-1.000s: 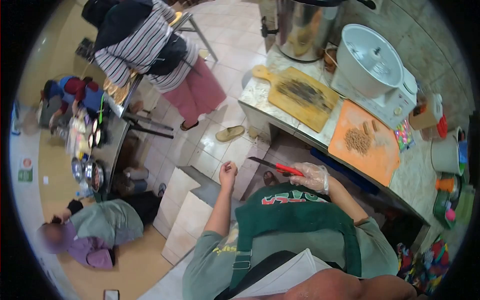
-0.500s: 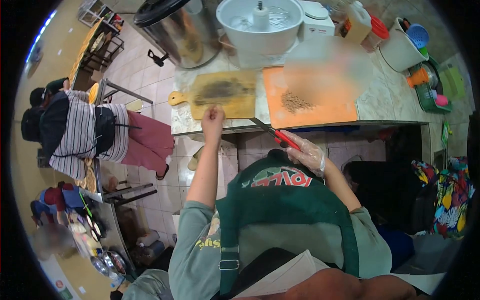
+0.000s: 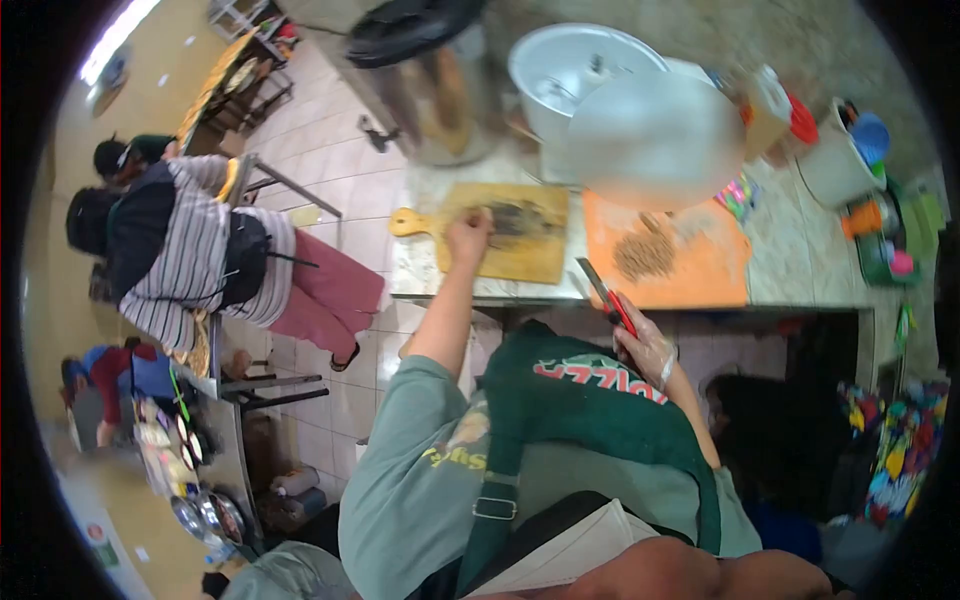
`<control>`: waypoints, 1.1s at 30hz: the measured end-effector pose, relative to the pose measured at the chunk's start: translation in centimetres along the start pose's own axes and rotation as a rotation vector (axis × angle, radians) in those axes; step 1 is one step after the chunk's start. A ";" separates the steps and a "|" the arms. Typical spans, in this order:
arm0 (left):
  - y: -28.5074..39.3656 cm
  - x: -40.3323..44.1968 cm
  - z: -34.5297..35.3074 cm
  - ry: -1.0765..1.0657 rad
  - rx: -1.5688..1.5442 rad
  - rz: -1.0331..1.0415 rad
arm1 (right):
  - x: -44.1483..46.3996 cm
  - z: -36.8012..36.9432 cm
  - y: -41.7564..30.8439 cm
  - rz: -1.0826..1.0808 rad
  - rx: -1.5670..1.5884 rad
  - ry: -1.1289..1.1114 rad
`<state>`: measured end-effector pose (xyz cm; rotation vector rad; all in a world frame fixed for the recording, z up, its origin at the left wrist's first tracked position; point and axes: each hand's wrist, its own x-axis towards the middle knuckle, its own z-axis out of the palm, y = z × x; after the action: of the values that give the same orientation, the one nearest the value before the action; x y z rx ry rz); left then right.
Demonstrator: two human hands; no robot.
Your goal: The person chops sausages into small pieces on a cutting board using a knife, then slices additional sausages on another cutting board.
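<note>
My bare left hand [image 3: 468, 238] is over the left part of a wooden cutting board [image 3: 545, 262] with a dark patch on its surface. Its fingers are curled together; whether anything small is in them I cannot make out. In a clear plastic glove, my right hand [image 3: 648, 345] grips a red-handled knife [image 3: 622, 312] at the counter's front edge, the dark blade pointing up and left. Just beyond the knife, an orange cutting board [image 3: 700, 290] carries a pile of small brown chopped pieces [image 3: 643, 256]. A blurred patch covers part of the area behind it.
Behind the boards stand a large metal container with a black lid [image 3: 430, 100] and a white bowl [image 3: 545, 75]. Bottles, a utensil bucket [image 3: 838, 165] and a green basket [image 3: 880, 265] line the right. A person in a striped top [image 3: 200, 230] stands at a table to the left.
My left hand has moved from the wooden board's front edge farther over it. The knife now points more steeply upward in my right hand. The whole view has shifted.
</note>
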<state>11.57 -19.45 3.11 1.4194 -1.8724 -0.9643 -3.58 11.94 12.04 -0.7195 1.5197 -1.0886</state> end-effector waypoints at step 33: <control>2.0 0.5 -0.2 -0.190 -0.277 -0.184 | 16.2 9.8 1.1 -0.231 -0.664 0.156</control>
<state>10.51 -19.64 4.85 1.3870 -1.6764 -1.4336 2.18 -4.45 4.35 -1.3119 1.9945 -0.8070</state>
